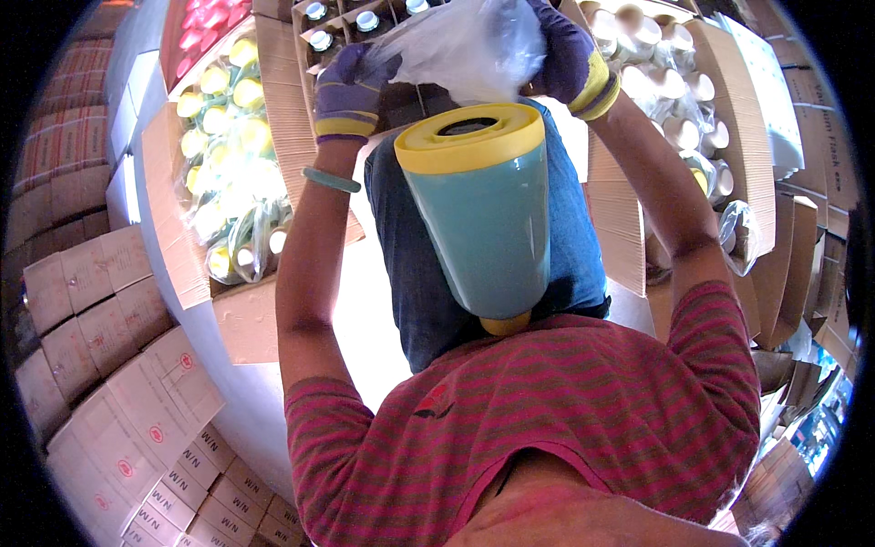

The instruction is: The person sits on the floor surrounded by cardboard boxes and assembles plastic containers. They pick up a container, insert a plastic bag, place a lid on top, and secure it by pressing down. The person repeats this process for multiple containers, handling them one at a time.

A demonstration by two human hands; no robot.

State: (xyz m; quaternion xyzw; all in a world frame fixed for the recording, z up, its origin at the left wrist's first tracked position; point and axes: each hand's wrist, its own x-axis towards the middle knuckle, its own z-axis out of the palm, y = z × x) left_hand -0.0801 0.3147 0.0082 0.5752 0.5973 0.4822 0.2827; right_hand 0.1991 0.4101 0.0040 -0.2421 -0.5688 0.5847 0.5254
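My left hand [351, 93] and my right hand [576, 71], both in purple gloves with yellow cuffs, grip a crumpled clear plastic bag [469, 47] between them at the top. The bag hangs above a light blue tapered container [488, 232] with a wide yellow rim and a dark round opening in its top. That container stands on my lap, its narrow yellow end against my striped shirt, and neither hand touches it. Part of my right hand is cut off by the upper edge.
Behind the bag is a divided carton with pale-capped bottles [366, 21]. An open carton of yellow-capped bottles [219, 137] stands left, with pink items [202, 27] beyond. White-capped bottles [679, 87] fill a carton on the right. Stacked cartons [137, 410] line the left side.
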